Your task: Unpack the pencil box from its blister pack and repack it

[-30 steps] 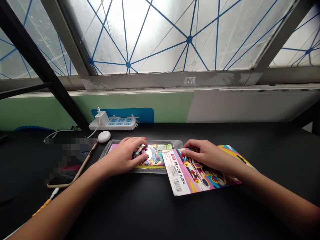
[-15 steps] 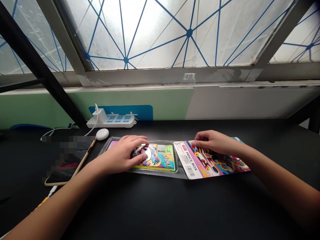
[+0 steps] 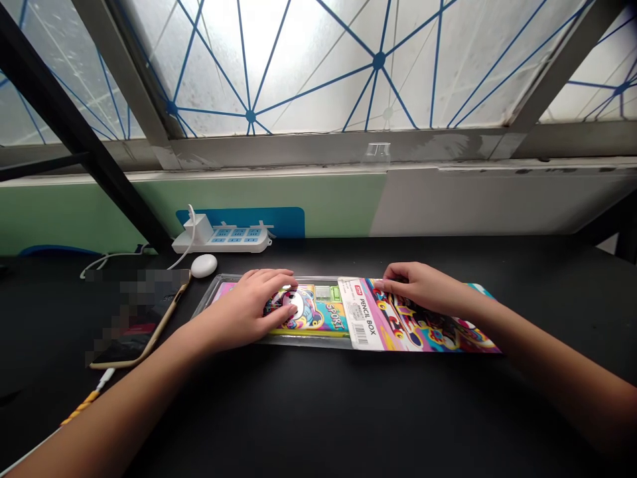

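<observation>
A colourful pencil box (image 3: 328, 318) with "SPORT" on its lid lies in a clear plastic tray (image 3: 298, 342). Across it rests my left hand (image 3: 253, 302), thumb and fingers apart, covering much of the lid. A printed cardboard card (image 3: 365, 312) marked "PENCIL BOX" lies to the right, and its left edge overlaps the right end of the tray. My right hand (image 3: 415, 284) pinches the card's far edge between thumb and fingers; the curled fingertips are partly hidden.
At the left is a phone (image 3: 164, 325) with a tan edge, partly pixelated, and a cable (image 3: 82, 405) beside it. A white round case (image 3: 204, 266) sits near a power strip (image 3: 239, 240) along the wall. A black slanted bar (image 3: 84, 126) crosses the upper left.
The card has slid left, so it now covers the right end of the tray and pencil box, and it lies straighter. My right hand moved slightly left with it; my left hand stayed put.
</observation>
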A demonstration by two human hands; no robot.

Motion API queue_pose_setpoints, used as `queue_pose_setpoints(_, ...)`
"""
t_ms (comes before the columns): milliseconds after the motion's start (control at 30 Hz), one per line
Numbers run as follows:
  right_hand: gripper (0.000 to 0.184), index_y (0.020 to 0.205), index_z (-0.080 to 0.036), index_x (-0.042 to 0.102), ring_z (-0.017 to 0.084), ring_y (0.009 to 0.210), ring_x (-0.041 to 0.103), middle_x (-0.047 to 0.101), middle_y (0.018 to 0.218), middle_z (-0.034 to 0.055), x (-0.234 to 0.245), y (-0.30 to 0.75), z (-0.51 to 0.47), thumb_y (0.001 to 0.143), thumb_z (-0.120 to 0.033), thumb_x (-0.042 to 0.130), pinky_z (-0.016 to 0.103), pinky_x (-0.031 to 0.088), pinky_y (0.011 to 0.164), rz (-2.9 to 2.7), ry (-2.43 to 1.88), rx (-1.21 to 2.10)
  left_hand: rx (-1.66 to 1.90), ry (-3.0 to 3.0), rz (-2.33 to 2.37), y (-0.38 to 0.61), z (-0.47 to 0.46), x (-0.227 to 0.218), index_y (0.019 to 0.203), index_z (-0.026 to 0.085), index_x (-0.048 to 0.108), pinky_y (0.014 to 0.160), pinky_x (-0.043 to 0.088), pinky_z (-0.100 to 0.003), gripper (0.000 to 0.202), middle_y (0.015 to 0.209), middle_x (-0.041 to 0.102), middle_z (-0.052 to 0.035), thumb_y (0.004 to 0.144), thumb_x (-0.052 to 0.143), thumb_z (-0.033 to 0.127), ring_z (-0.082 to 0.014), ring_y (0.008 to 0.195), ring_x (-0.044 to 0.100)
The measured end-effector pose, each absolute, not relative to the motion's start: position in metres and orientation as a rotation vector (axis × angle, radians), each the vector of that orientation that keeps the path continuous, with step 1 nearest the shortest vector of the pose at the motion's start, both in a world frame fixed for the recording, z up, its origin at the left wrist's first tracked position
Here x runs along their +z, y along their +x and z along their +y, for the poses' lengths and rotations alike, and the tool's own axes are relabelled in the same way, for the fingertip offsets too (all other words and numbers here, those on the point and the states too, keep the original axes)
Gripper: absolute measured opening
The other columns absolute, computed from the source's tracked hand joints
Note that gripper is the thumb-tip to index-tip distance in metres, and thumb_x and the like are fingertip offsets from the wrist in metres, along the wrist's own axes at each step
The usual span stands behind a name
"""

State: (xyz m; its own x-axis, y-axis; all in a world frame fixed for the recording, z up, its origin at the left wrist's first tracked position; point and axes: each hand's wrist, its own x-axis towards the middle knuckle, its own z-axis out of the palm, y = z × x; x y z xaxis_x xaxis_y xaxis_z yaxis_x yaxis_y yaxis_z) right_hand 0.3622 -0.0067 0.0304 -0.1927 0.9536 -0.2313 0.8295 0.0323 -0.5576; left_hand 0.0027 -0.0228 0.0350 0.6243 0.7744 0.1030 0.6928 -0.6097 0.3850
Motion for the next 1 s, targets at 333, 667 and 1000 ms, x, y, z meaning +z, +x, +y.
queue_pose_setpoints(333, 0.05, 0.088, -0.024, 0.064, 0.02, 0.072, 0.059, 0.071, 0.082, 0.0022, 0.027, 0.322, -0.033, 0.091, -0.072, 0.05, 0.029, 0.042, 0.06, -2.063, -1.709, 0.923, 0.589, 2.158, 1.159, 0.021, -0.045, 0.041, 0.148, 0.03, 0.048, 0.111, 0.046, -0.048, 0.057, 0.157, 0.049, -0.0059, 0.098, 0.052, 0.058, -0.0342, 0.141, 0.048)
queue_pose_setpoints(667, 0.049, 0.076, -0.023, 0.062, 0.015, 0.062, 0.048, 0.06, 0.07, -0.0017, 0.032, 0.363, -0.007, 0.08, -0.072, 0.064, 0.027, 0.035, 0.054, -2.117, -1.726, 1.026, 1.275, 1.578, 1.02, 0.007, -0.016, 0.039, 0.112, 0.023, 0.067, 0.107, 0.046, -0.047, 0.043, 0.131, 0.069, -0.0088, 0.102, 0.043, 0.058, -0.0309, 0.132, 0.057)
queue_pose_setpoints(1000, 0.045, 0.08, -0.024, 0.061, 0.017, 0.066, 0.052, 0.062, 0.074, -0.0012, 0.032, 0.369, -0.005, 0.082, -0.068, 0.065, 0.028, 0.038, 0.056, -2.121, -1.748, 0.943, 1.457, 1.429, 0.98, 0.022, -0.025, 0.023, 0.124, 0.025, 0.053, 0.115, 0.036, -0.049, 0.06, 0.142, 0.062, -0.0113, 0.102, 0.013, 0.064, -0.0269, 0.14, 0.05)
